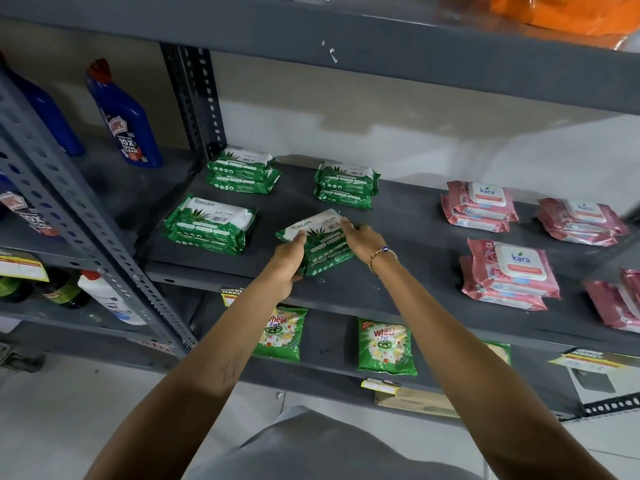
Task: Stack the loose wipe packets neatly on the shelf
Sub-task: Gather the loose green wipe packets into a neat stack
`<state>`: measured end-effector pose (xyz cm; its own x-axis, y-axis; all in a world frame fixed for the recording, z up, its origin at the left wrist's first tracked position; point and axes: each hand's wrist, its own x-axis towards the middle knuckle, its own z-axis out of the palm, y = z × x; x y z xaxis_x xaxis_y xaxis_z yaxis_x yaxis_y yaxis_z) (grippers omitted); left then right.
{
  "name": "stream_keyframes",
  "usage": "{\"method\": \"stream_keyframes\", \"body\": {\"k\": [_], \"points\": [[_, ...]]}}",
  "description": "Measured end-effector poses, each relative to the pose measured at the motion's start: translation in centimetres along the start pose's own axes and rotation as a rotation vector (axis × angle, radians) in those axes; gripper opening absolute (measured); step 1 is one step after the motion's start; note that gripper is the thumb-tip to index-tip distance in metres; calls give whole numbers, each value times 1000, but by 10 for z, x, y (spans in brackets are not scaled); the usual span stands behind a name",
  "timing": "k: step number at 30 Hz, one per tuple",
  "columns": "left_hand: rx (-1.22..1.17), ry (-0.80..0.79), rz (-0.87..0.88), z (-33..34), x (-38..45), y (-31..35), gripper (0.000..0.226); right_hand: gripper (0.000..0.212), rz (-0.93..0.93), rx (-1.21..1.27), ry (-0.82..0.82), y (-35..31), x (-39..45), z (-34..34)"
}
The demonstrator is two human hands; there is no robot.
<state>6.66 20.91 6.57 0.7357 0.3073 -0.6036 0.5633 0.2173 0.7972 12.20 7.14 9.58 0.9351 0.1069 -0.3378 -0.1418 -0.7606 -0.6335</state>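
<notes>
A stack of green and white wipe packets (pixel 320 237) sits near the front edge of the dark grey shelf (pixel 398 233). My left hand (pixel 287 263) grips its left side and my right hand (pixel 363 239) holds its right side, fingers on the tilted top packet. Three other green stacks lie on the shelf: front left (pixel 211 223), back left (pixel 242 171) and back middle (pixel 346 183).
Pink wipe packets lie in stacks at the right (pixel 481 206) (pixel 509 275) (pixel 581 221). Blue cleaner bottles (pixel 124 116) stand on the left rack behind a slotted metal upright (pixel 69 202). Green detergent pouches (pixel 386 346) stand on the shelf below.
</notes>
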Motion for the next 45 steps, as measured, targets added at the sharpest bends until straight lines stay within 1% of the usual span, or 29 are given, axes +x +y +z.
{"method": "stream_keyframes", "body": {"k": [1, 2, 4, 6, 8, 10, 14, 17, 21, 22, 24, 27, 28, 29, 31, 32, 34, 36, 39, 41, 43, 44, 45], "points": [[25, -12, 15, 1, -2, 4, 63, 58, -10, 14, 18, 4, -2, 1], [66, -18, 28, 2, -2, 7, 55, 53, 0, 36, 39, 8, -3, 3], [129, -38, 60, 3, -3, 17, 51, 45, 34, 119, 73, 16, -9, 3], [174, -59, 64, 1, 1, 24, 55, 45, 60, 246, 59, 23, -16, 1], [203, -79, 57, -2, 12, 29, 61, 50, 93, 383, 32, 31, -18, 1], [227, -78, 60, -1, 10, 36, 61, 63, 157, 504, 12, 34, -23, -1], [307, -78, 84, 1, 7, 41, 72, 65, 191, 646, -48, 35, -23, -5], [300, -100, 101, -2, 8, 40, 64, 65, 224, 725, -59, 35, -22, -6], [280, -106, 100, -3, 9, 38, 54, 65, 210, 768, -94, 38, -18, -6], [270, -103, 96, -2, 9, 38, 50, 63, 206, 772, -106, 39, -17, -7], [246, -112, 82, -2, 9, 37, 41, 53, 201, 783, -113, 39, -16, -8], [207, -121, 68, -2, 12, 35, 41, 33, 190, 794, -142, 41, -12, -9], [198, -120, 69, -2, 13, 35, 41, 30, 188, 791, -152, 43, -11, -9], [188, -122, 68, -1, 12, 35, 38, 35, 183, 791, -158, 44, -10, -9], [163, -137, 65, 0, 8, 36, 28, 56, 176, 790, -166, 48, -11, -8], [161, -140, 65, 1, 6, 37, 23, 63, 168, 790, -165, 48, -12, -8], [176, -144, 69, 0, 4, 39, 20, 67, 171, 791, -148, 47, -12, -7], [199, -149, 76, -3, 3, 41, 22, 69, 216, 809, -120, 43, -11, -6], [233, -149, 79, -4, 4, 41, 31, 60, 255, 781, -51, 41, -9, -5], [237, -138, 79, -4, 3, 41, 30, 59, 247, 774, -61, 43, -9, -6], [238, -131, 74, -3, 5, 39, 32, 63, 243, 766, -75, 47, -8, -7], [238, -132, 73, -3, 5, 39, 34, 61, 237, 765, -80, 47, -9, -7], [237, -135, 75, -3, 4, 39, 35, 55, 227, 765, -80, 47, -9, -7]]}}
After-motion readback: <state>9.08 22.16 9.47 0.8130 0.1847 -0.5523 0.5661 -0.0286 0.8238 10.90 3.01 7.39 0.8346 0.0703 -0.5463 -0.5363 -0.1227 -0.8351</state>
